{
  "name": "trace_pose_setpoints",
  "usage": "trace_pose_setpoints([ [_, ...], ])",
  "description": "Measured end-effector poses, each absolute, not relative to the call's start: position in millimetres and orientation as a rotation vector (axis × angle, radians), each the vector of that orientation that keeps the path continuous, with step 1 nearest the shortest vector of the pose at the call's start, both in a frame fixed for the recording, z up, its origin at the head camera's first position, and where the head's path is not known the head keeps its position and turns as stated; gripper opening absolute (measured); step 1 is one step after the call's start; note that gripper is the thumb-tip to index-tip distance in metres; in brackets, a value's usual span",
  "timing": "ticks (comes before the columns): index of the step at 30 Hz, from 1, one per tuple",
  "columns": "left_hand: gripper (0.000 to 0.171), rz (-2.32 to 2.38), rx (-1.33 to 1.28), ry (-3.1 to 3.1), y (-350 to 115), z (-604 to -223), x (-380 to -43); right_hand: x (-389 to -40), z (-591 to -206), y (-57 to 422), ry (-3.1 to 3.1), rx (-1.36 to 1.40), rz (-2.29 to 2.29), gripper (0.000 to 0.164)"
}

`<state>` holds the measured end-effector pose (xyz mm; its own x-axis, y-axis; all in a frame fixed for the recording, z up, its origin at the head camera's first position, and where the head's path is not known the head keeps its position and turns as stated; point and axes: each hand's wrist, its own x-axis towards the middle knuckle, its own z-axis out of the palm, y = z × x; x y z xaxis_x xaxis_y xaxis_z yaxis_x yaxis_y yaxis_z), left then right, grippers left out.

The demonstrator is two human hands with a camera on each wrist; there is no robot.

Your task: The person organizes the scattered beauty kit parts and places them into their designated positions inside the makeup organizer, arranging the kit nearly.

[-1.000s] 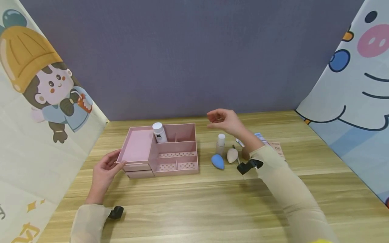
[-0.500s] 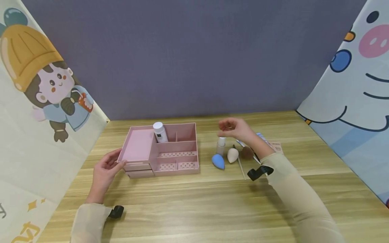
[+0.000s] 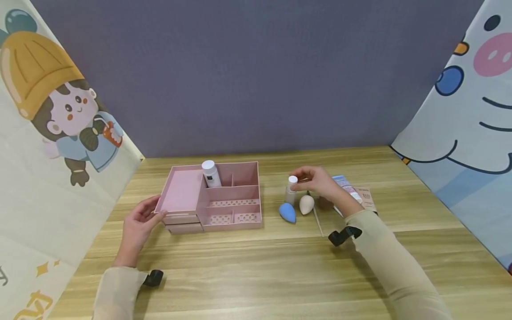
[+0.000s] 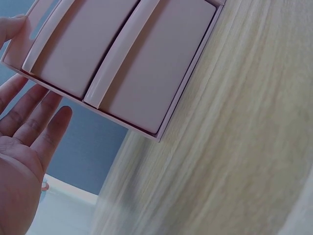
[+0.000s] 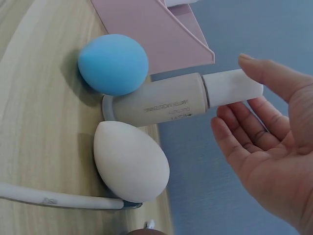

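My left hand [image 3: 138,224] holds the front left corner of a pink desktop organizer [image 3: 182,191], thumb at the front and fingers along the side. In the left wrist view, the organizer's two drawers [image 4: 156,68] are closed. At the white cap of a small frosted bottle [image 5: 161,99], my right hand [image 3: 316,181] has its thumb on one side and its curled fingers on the other. The bottle stands upright on the table. Close to its base lie a blue makeup sponge [image 5: 113,64] and a beige makeup sponge [image 5: 132,160].
A white-capped bottle [image 3: 211,174] stands in the organizer's rear compartment. Right of the sponges lie a thin stick-like tool [image 3: 318,221], a blue-and-white tube [image 3: 347,187] and a beige packet [image 3: 366,198]. A brown brush head is mostly hidden behind my right forearm. A grey wall [image 3: 264,80] closes off the back.
My right hand has come down and slightly right from above the table to the small bottle's cap. My left hand stays at the organizer's corner.
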<state>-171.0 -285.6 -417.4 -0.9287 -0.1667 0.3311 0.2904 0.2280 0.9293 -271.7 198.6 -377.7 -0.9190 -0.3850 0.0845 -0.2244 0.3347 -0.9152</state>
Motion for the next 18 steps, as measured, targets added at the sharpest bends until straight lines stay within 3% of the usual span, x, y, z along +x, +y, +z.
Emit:
trace_pose_setpoints([
  [18,0.048,-1.742,-0.116,-2.149,-286.4,-417.6,-171.7,-274.2,-381.7,199.3,2.485,-0.557,-1.631,0.036],
])
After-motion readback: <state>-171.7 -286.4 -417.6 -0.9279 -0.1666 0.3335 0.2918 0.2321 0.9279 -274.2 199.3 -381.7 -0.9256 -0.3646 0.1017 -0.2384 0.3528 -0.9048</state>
